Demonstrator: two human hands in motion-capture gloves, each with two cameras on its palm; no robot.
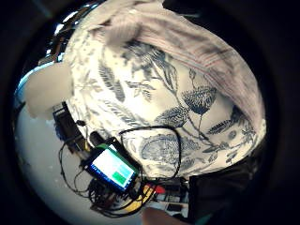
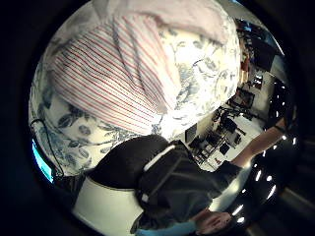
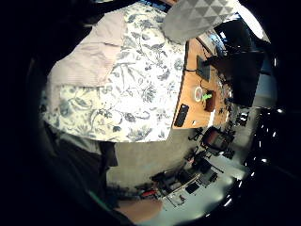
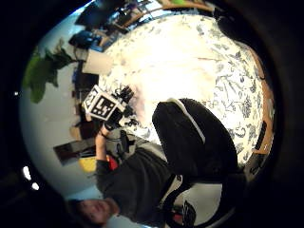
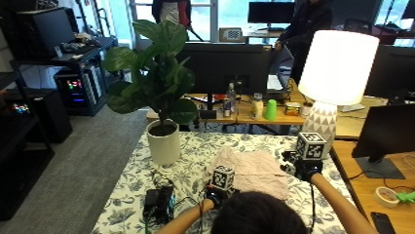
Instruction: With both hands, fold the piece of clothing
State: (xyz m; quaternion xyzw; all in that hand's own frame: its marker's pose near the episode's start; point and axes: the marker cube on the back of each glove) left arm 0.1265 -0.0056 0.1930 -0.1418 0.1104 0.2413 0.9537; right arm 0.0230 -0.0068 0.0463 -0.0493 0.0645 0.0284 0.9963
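Note:
A pink striped garment (image 5: 253, 170) lies flat and partly folded in the middle of the floral tablecloth (image 5: 195, 146). My left hand (image 5: 217, 194) hovers at the garment's near left corner, fingers relaxed and holding nothing. The left thumb side palm view shows the striped garment (image 2: 113, 73) spread under that palm. My right hand (image 5: 299, 168) is raised at the garment's right edge with nothing in its grasp. From the right little finger side palm view the garment (image 3: 89, 56) lies well below the palm. The left hand (image 4: 116, 109) also shows in the right thumb side palm view.
A potted plant (image 5: 162, 141) stands at the table's far left and a white lamp (image 5: 324, 117) at its far right. A lit phone (image 1: 112, 166) with black cables lies near the left front edge. A wooden desk (image 5: 363, 185) with a monitor adjoins on the right.

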